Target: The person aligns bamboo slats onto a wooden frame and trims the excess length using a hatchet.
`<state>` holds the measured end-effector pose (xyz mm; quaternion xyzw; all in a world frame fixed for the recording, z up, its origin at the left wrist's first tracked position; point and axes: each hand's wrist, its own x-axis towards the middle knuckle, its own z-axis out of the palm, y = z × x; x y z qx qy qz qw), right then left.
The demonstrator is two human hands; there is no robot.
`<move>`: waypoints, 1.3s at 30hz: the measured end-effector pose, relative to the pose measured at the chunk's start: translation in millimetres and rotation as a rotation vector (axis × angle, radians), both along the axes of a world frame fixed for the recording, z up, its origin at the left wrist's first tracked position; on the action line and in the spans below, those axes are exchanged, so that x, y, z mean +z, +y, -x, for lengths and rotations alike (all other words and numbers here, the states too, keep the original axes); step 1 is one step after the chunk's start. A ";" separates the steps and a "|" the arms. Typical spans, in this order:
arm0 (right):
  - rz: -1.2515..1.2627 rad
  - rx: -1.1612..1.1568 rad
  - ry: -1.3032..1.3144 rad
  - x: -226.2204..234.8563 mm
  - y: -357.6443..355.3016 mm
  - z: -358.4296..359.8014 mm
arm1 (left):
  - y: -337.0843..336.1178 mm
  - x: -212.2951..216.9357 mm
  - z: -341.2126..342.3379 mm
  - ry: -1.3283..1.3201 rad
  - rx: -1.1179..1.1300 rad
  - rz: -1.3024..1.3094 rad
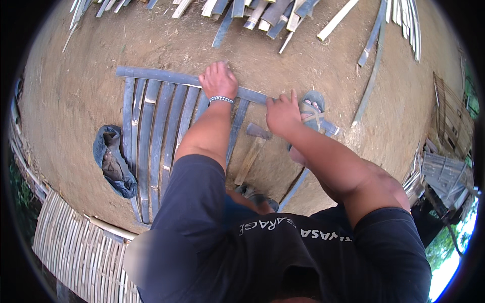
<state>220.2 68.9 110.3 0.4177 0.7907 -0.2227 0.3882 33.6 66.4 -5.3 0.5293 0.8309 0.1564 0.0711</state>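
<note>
A long grey bamboo crosspiece (161, 75) lies across the far ends of several bamboo slats (160, 121) set side by side on the ground. My left hand (219, 81), with a beaded bracelet at the wrist, is closed over the crosspiece near its middle. My right hand (284, 113) grips it farther right, the index finger lifted. Beside that hand my sandalled foot (312, 107) rests over the right part of the bamboo. Between my arms lies a short tool with a wooden handle (248, 164) and a dark head; I cannot tell whether it is a hatchet or hammer.
Loose split bamboo (275, 15) is heaped at the far edge, with long strips (371, 76) at the far right. A crumpled dark cloth or bag (115, 161) lies left of the slats. A slatted bamboo platform (81, 247) stands near left, a grey crate (443, 174) at right.
</note>
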 end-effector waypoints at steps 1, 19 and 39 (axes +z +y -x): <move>-0.007 -0.010 0.118 -1.7 -0.5 -5.2 | -0.1 0.1 -0.8 0.007 0.003 0.004; 0.102 -1.124 0.418 -92.3 -72.7 41.3 | -0.4 -6.1 0.2 -0.002 -0.020 -0.075; 0.204 -1.223 0.419 -97.9 -77.0 37.4 | -43.3 13.4 13.3 -0.454 -0.216 -0.188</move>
